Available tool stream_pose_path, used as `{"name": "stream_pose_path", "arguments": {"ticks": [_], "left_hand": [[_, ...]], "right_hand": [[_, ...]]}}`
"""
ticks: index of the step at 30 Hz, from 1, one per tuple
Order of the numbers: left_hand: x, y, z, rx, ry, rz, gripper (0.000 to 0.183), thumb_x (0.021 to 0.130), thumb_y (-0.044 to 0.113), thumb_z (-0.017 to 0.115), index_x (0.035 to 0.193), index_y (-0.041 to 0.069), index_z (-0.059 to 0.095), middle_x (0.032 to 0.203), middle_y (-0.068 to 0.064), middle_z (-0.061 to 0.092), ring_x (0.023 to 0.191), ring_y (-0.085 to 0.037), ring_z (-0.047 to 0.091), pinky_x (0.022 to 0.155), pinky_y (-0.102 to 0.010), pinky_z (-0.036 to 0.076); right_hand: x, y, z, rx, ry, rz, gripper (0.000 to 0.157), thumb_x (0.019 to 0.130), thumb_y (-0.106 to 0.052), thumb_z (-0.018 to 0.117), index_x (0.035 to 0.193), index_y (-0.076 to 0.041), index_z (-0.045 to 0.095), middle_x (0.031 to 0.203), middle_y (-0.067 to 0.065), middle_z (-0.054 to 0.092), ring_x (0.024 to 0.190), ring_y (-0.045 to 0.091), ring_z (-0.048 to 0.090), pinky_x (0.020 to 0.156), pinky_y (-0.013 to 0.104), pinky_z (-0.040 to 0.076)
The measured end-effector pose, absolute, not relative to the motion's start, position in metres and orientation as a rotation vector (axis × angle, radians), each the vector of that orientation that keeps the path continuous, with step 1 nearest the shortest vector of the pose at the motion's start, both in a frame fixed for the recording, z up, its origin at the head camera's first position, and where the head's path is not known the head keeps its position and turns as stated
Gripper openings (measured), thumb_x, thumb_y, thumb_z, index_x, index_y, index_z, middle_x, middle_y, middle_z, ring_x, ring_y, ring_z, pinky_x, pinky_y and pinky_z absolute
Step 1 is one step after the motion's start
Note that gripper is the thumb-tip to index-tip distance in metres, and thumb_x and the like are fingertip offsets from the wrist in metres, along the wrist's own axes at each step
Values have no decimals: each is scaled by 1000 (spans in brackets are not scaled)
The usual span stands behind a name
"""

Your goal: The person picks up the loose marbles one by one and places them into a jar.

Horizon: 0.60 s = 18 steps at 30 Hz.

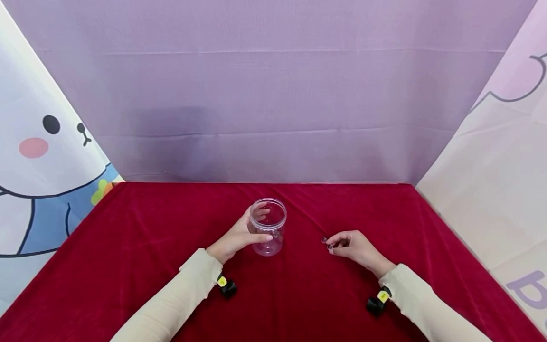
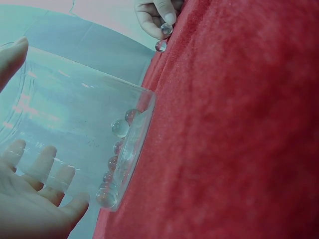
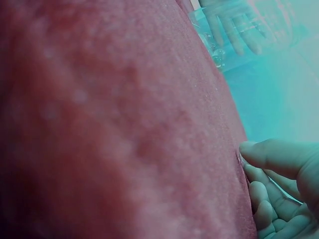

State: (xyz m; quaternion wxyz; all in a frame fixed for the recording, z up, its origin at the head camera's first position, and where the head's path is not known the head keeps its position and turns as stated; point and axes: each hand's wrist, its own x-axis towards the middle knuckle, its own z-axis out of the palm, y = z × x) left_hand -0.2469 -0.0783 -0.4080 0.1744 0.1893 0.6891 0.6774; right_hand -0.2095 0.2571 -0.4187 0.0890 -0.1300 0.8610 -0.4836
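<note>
My left hand (image 1: 239, 236) holds a clear plastic jar (image 1: 268, 248), thumb on the near side and fingers round the far side. The jar is upright and lidless. Several clear glass marbles (image 2: 120, 128) lie along its bottom in the left wrist view. To the right, my right hand (image 1: 352, 247) is low over the cloth and pinches one clear marble (image 1: 330, 247) between thumb and finger. A second marble (image 1: 324, 240) lies just beyond those fingertips. In the right wrist view the thumb (image 3: 274, 155) hides most of the pinched marble.
A red velvet cloth (image 1: 171, 285) covers the table. Behind it hangs a purple curtain (image 1: 273, 95), with printed cartoon panels on the left (image 1: 55, 166) and right (image 1: 491, 190). Each wrist wears a small black camera.
</note>
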Motion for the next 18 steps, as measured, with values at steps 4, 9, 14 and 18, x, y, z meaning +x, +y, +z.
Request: {"name": "stream_pose_path", "arguments": {"ticks": [4, 9, 14, 18], "left_hand": [[-246, -78, -407, 536, 1944, 1923, 82, 80, 4, 70, 143, 27, 24, 148, -8, 31, 137, -28, 27, 106, -48, 34], [-246, -78, -407, 530, 1953, 1919, 84, 78, 9, 74, 143, 28, 25, 148, -9, 31, 137, -28, 28, 105, -49, 35], [-247, -78, -408, 524, 1958, 1915, 85, 77, 12, 76, 143, 28, 25, 147, -7, 32, 137, -28, 27, 105, -48, 36], [-248, -78, -410, 526, 1965, 1915, 85, 77, 13, 77, 143, 29, 25, 147, -6, 33, 137, -28, 28, 104, -48, 37]], "right_hand": [[-209, 257, -417, -360, 2539, -1467, 22, 79, -8, 74, 99, 1, 71, 99, 16, 70, 68, 8, 55, 60, 20, 46], [-208, 257, -413, -340, 2516, -1489, 25, 80, -11, 74, 102, 1, 71, 101, 15, 70, 71, 10, 55, 62, 20, 46], [-209, 258, -412, -320, 2480, -1518, 27, 81, -12, 74, 104, 3, 70, 100, 14, 70, 77, 9, 60, 66, 20, 49], [-209, 258, -409, -316, 2435, -1545, 29, 82, -13, 72, 107, 3, 69, 102, 15, 70, 82, 10, 62, 69, 20, 50]]}}
